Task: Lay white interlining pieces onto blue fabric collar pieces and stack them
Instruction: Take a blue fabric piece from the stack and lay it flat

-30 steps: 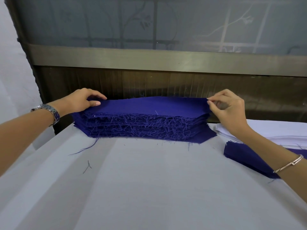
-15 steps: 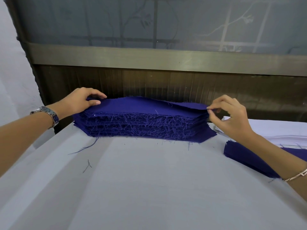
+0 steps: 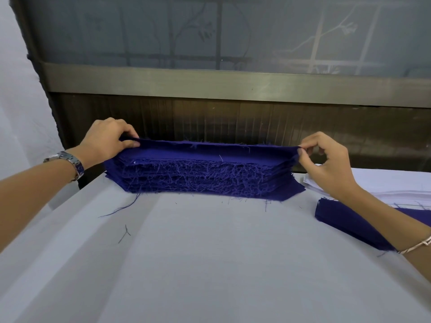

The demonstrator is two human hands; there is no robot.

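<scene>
Left hand (image 3: 106, 139) pinches the left end of the top blue piece (image 3: 210, 149); right hand (image 3: 326, 164) pinches its right end, both grips closed on the cloth. Piece raised slightly off the blue stack (image 3: 203, 176) at worktop (image 3: 186, 264) rear. White interlining (image 3: 396, 187) and another blue pile (image 3: 349, 220) lie right.

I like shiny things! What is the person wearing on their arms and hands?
Both arms are bare, with no sleeves showing and no gloves. The left wrist has a silver metal watch with a chunky link band. The right wrist has a thin silver bangle. I can't see any rings.
</scene>
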